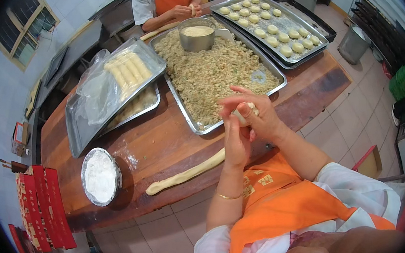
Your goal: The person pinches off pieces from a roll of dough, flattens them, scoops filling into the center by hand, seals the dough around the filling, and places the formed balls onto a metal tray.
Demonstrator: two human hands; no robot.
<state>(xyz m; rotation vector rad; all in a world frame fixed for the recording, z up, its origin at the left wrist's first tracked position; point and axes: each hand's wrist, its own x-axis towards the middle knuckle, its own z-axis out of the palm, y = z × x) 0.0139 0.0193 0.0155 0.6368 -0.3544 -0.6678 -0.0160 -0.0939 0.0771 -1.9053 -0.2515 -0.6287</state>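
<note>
My left hand (236, 141) and my right hand (264, 119) are cupped together, closed around a small pale piece of dough (245, 114). Part of the dough is hidden behind the fingers, and whether any filling is inside cannot be seen. Both hands are above the near edge of a large metal tray (207, 129) heaped with crumbly, light brown filling (207, 76). Below and to the left of my hands, a long dough rope (184, 176) lies on the wooden table (160, 145), its right end passing behind my left wrist.
A steel pot (197, 42) sits in the filling. At far right, a tray (268, 23) carries several round dough pieces (298, 47). Dough rolls (129, 74) lie on tilted, stacked trays at left, near a flour bowl (100, 176). Across the table, a co-worker's hands (189, 11) hold dough.
</note>
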